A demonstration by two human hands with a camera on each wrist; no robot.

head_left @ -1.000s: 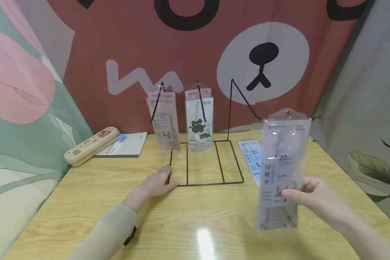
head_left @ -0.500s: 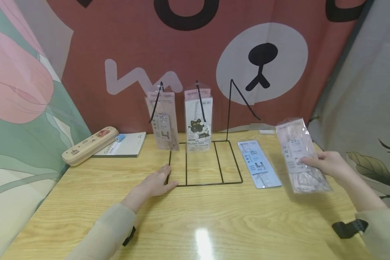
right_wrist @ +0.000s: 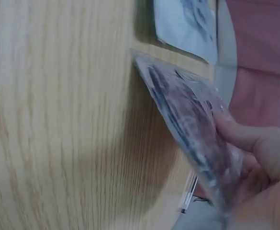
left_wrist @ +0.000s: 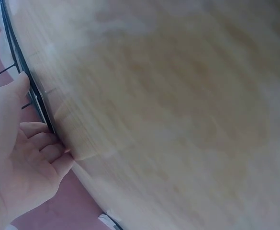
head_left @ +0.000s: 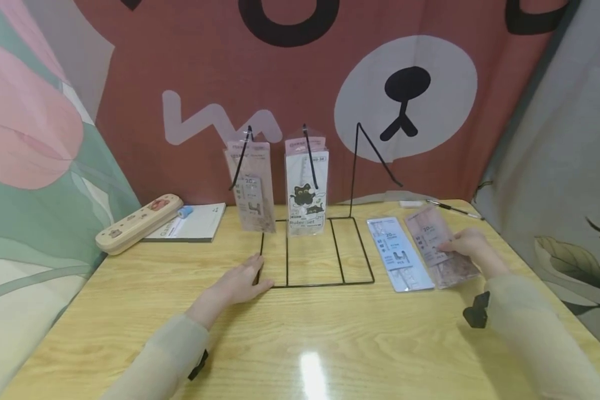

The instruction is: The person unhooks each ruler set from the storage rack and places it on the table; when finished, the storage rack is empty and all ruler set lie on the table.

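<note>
A person sat at a light wood table (head_left: 300,344) w/ a black wire display rack (head_left: 316,251) standing near the back, in front of a bear-face cloth backdrop (head_left: 330,83).

The right hand (head_left: 464,244) gripped a pinkish ruler pack (head_left: 440,247), fingers curled round its right edge. The pack was low over the table at the right, just beside a blue ruler pack (head_left: 399,253) lying flat. In the right wrist view the pinkish pack (right_wrist: 187,120) was tilted, one corner at or close to the wood; whether it was fully set down couldn't be told.

The left hand (head_left: 242,280) rested flat on the table, fingers relaxed, touching the rack's front left corner, as if steadying it. The left wrist view showed its fingers (left_wrist: 39,139) against the black wire.

Progress, as a judgement: 2 packs hung on the rack, a pink one (head_left: 252,186) on the left hook and a cat-print "Ruler set" (head_left: 306,189) on the middle hook. The right hook (head_left: 375,153) was bare. 2 packs lay off the rack, so roughly half hung, half not.

At far left lay a beige pencil case (head_left: 140,223) beside a notebook (head_left: 195,222); a pen (head_left: 452,209) lay at the back right.
</note>
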